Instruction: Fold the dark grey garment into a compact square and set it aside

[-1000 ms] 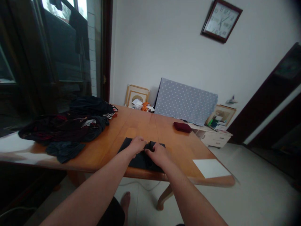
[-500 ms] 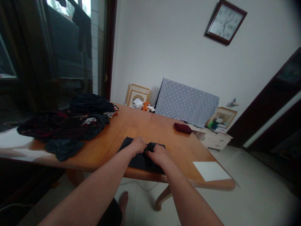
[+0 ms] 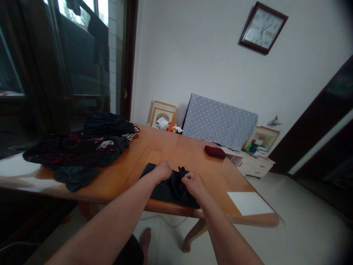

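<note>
A dark, partly folded garment (image 3: 162, 192) lies at the front edge of the wooden table (image 3: 154, 143); its exact kind I cannot tell. My left hand (image 3: 163, 171) is closed on its upper edge near the middle. With fingers pinched, my right hand (image 3: 193, 183) grips a raised, bunched part of the same cloth. Between the two hands the fabric is gathered and lifted into folds, while its left part lies flat. The fingertips of my left hand are mostly hidden.
A heap of dark clothes (image 3: 74, 147) covers the table's left side. Toward the back right sits a folded maroon cloth (image 3: 215, 152). A white sheet (image 3: 249, 203) lies at the right front corner. Beyond stand a dotted grey cover (image 3: 220, 119) and a white cabinet (image 3: 253, 166).
My right hand has shifted slightly right and down, pulling the bunched cloth with it and widening the gap between my hands. My left hand stays nearly in place on the garment.
</note>
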The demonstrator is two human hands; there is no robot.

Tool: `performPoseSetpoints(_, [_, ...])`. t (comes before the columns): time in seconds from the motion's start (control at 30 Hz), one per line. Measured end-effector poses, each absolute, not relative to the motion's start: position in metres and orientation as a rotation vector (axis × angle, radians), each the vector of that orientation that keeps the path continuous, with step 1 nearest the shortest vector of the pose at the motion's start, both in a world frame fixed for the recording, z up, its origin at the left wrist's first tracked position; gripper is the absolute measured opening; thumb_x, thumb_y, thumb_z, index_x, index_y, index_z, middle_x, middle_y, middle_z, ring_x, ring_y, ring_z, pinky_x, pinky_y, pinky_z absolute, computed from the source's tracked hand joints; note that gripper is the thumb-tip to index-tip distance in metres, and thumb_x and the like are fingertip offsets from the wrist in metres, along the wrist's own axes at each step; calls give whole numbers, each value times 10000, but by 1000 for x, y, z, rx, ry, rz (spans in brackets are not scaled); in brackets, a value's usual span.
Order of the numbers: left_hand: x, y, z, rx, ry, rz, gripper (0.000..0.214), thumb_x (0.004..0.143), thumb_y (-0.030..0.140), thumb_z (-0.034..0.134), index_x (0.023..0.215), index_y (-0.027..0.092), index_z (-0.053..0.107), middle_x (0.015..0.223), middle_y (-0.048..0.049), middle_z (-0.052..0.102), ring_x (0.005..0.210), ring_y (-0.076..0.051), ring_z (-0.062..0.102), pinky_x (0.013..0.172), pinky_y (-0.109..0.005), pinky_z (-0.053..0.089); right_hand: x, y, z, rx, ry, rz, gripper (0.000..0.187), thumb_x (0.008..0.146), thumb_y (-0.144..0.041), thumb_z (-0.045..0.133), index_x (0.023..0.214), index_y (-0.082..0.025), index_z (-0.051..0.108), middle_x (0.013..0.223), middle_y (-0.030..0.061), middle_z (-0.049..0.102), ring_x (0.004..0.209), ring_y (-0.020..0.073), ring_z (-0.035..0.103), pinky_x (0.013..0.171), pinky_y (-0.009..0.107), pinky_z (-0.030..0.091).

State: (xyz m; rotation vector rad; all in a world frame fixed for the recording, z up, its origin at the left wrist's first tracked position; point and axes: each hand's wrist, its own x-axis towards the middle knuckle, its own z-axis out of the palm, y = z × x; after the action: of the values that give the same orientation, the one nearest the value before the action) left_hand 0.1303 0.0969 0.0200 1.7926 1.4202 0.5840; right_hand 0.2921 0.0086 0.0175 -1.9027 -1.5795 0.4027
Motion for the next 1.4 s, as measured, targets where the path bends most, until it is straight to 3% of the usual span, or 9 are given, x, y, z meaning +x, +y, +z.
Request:
performPoseSetpoints(0.27, [149,103,22,1812,1327,716,63,672,106,639,716,139,669,530,26,570,511,-104,485,477,-215,298,289,10,15,-1810,-1570,379,114,726,-280,589,761,-205,669,711,8,691,651,155,609,588,232,404])
performPoseSetpoints(0.4, [149,106,15,1804,1328,738,116,652,65,619,728,134,674,589,13,611,556,-110,512,491,-215,309,278,9,14,-1800,-1646,419,253,831,-387,549,786,-194,706,736,38,711,687,176,635,622,253,431])
performPoseSetpoints(0.5, [149,110,9,1788,1350,744,119,658,76,630,754,136,668,594,10,606,556,-118,513,499,-221,318,279,5,18,-1698,-1734,444,386,918,-355,411,783,-192,734,837,62,745,815,194,669,735,270,471])
performPoseSetpoints(0.7, [149,112,5,1769,1345,764,147,861,262,529,873,153,626,683,-17,630,569,-129,544,501,-220,371,288,6,18,-1648,-1792,525,442,842,-168,408,1148,-180,727,1219,74,695,1170,197,605,1018,305,426])
performPoseSetpoints(0.8, [148,111,7,1805,1296,753,310,936,402,423,914,157,613,725,-24,646,583,-132,572,501,-217,403,286,10,15,-1669,-1899,469,422,843,-177,436,1143,-184,733,1223,89,687,1170,217,598,1013,317,429])
performPoseSetpoints(0.9, [147,109,8,1892,1272,747,315,859,472,565,937,175,637,791,-23,679,692,-146,613,576,-214,441,284,12,13,-1678,-1902,462,363,860,-203,456,1062,-205,757,1142,84,712,1103,220,624,983,319,446])
performPoseSetpoints(1.13, [150,116,-4,2053,1356,674,84,758,249,657,814,200,695,818,-33,708,783,-174,628,690,-248,446,299,-3,4,-1546,-1603,548,340,859,-233,470,1082,-217,726,1012,33,736,924,180,665,889,331,511])
performPoseSetpoints(1.27, [151,119,-8,2088,1377,659,108,775,250,648,851,204,707,848,-36,722,790,-167,631,694,-239,443,304,-20,1,-1499,-1763,357,342,846,-254,551,1140,-205,718,1179,75,695,1117,199,615,1024,360,447])
performPoseSetpoints(1.4, [152,119,-10,2105,1393,659,122,795,261,639,881,204,705,868,-43,723,795,-163,630,695,-232,437,296,-33,6,-1569,-1925,382,472,884,-392,581,1323,-225,626,1403,84,572,1388,256,406,1158,455,294])
